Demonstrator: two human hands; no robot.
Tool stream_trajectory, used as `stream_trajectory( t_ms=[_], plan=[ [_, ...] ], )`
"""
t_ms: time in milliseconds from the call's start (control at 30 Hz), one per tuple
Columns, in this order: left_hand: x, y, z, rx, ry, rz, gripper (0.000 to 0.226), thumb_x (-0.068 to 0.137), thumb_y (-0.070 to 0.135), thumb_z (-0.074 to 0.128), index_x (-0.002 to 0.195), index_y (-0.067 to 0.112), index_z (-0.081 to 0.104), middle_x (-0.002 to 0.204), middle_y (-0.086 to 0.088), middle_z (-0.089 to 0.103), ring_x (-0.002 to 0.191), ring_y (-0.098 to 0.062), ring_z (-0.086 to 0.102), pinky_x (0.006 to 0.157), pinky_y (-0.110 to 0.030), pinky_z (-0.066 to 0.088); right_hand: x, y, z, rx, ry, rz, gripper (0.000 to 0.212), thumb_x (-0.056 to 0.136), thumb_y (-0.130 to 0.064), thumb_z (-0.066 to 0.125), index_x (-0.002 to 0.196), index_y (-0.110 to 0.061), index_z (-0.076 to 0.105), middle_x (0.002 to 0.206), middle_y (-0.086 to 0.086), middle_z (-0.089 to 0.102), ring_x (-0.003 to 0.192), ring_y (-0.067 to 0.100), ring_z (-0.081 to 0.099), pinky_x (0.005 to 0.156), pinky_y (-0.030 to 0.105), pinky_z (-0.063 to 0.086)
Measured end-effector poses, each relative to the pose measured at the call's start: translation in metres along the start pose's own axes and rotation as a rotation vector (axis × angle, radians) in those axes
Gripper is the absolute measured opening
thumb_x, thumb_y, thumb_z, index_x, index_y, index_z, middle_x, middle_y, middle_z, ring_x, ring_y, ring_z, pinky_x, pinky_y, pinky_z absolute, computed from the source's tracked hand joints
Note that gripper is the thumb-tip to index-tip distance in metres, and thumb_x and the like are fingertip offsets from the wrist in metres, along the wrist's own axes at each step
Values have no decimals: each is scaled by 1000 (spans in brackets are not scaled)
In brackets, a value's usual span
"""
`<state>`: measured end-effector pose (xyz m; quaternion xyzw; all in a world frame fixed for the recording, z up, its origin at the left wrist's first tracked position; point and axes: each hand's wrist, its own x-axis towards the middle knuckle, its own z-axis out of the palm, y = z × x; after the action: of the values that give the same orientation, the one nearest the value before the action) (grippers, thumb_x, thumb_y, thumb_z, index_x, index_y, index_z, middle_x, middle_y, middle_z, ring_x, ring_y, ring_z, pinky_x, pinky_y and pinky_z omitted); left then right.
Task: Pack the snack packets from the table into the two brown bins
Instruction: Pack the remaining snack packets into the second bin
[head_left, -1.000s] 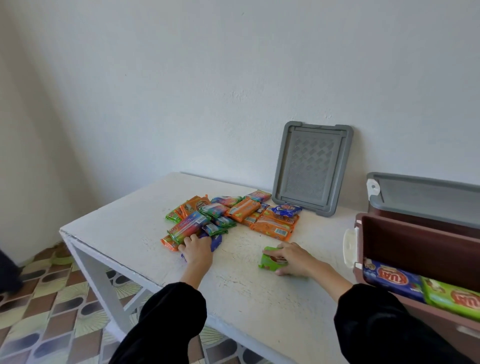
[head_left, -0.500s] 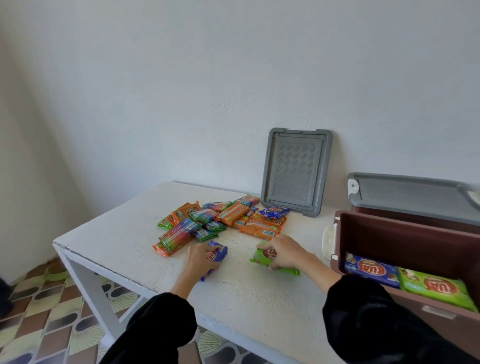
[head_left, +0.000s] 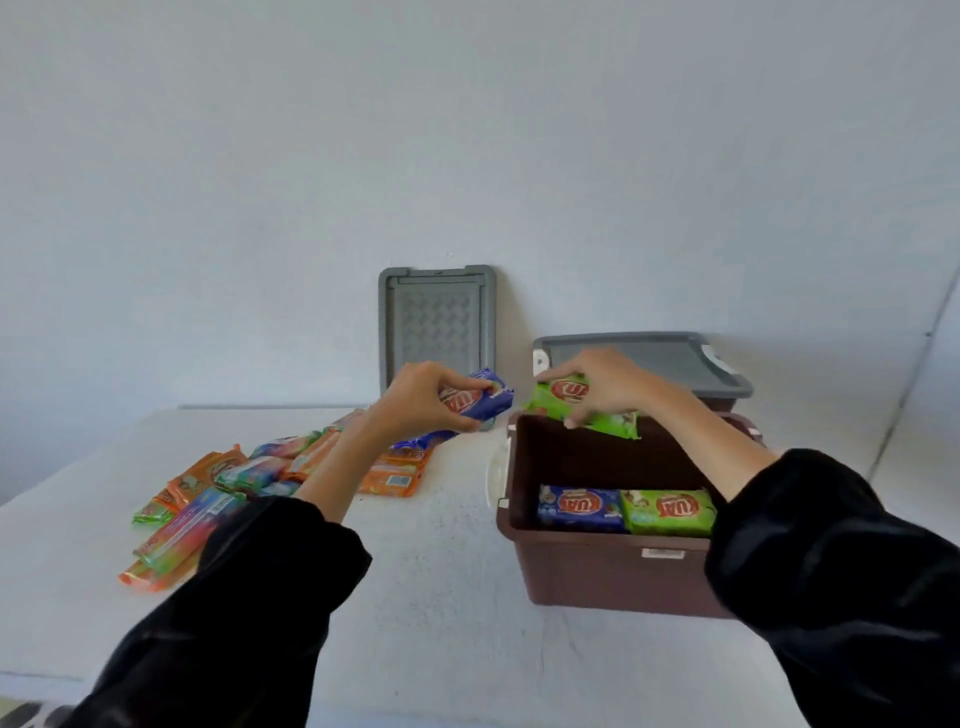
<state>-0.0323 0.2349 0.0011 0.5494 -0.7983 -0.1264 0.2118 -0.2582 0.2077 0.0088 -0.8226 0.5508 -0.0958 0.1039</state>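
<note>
My left hand (head_left: 421, 397) grips a blue snack packet (head_left: 480, 401), held in the air just left of the open brown bin (head_left: 597, 571). Above that bin's far left corner, my right hand (head_left: 605, 384) holds a green snack packet (head_left: 582, 410). Inside the bin, against its near wall, stand a blue packet (head_left: 579, 509) and a green packet (head_left: 667, 512). A heap of orange, green and multicoloured snack packets (head_left: 234, 483) lies on the white table (head_left: 441, 597) to the left, partly hidden by my left arm. The second brown bin (head_left: 717, 402) sits behind, closed with a grey lid (head_left: 644, 358).
A spare grey lid (head_left: 436, 325) leans upright against the wall behind the packets. The table's near edge runs along the bottom left, with patterned floor (head_left: 21, 714) just visible below it. Black sleeves cover both forearms.
Both hands have lifted their packets off the table and carried them right and up, the green one over the open bin, the blue one beside it. The view has shifted right and closer.
</note>
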Motion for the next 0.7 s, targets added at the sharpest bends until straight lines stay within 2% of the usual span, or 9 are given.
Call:
stream_trajectory(
  t_ms=[167, 233, 300, 400, 500, 600, 700],
  plan=[
    [50, 39, 65, 75, -277, 171, 50, 75, 27, 75, 123, 27, 59, 104, -5, 62, 88, -21, 55, 70, -23, 46, -24, 70, 13, -68, -110, 94, 74, 70, -18, 79, 135, -32, 46, 138, 3, 49, 125, 24, 45, 87, 27, 35],
    [67, 44, 94, 113, -347, 193, 50, 72, 26, 77, 120, 27, 62, 99, -4, 62, 88, -20, 54, 80, -32, 46, -30, 90, 25, -87, -141, 117, 75, 68, -20, 80, 134, -32, 48, 137, 1, 50, 125, 22, 45, 93, 30, 38],
    [77, 46, 117, 138, -409, 194, 52, 71, 22, 78, 120, 25, 62, 111, -6, 63, 101, -21, 55, 91, -33, 42, -32, 104, 39, -144, -180, 126, 74, 67, -22, 80, 133, -34, 48, 133, 1, 52, 123, 22, 45, 96, 32, 40],
    [83, 44, 146, 167, -456, 196, 54, 72, 19, 77, 123, 25, 61, 121, -7, 58, 110, -23, 52, 94, -29, 38, -35, 118, 63, -187, -243, 144, 73, 70, -20, 77, 134, -36, 47, 130, 2, 52, 120, 23, 47, 97, 33, 43],
    [87, 40, 165, 247, -508, 201, 58, 71, 20, 78, 125, 25, 59, 128, -8, 54, 115, -25, 51, 99, -33, 41, -34, 127, 80, -191, -306, 135, 74, 73, -17, 74, 137, -37, 43, 130, 5, 48, 119, 23, 48, 95, 33, 44],
    [87, 41, 169, 400, -532, 256, 61, 74, 27, 76, 131, 24, 53, 132, -8, 47, 120, -26, 45, 100, -35, 38, -30, 130, 83, -258, -295, 102, 73, 75, -21, 73, 138, -35, 40, 126, 7, 47, 118, 25, 47, 96, 35, 43],
    [84, 44, 169, 475, -539, 293, 63, 76, 26, 74, 134, 22, 49, 133, -10, 44, 122, -28, 42, 102, -38, 37, -28, 126, 84, -261, -294, 126, 71, 76, -19, 73, 138, -32, 40, 126, 6, 45, 118, 25, 46, 97, 34, 43]
  ],
)
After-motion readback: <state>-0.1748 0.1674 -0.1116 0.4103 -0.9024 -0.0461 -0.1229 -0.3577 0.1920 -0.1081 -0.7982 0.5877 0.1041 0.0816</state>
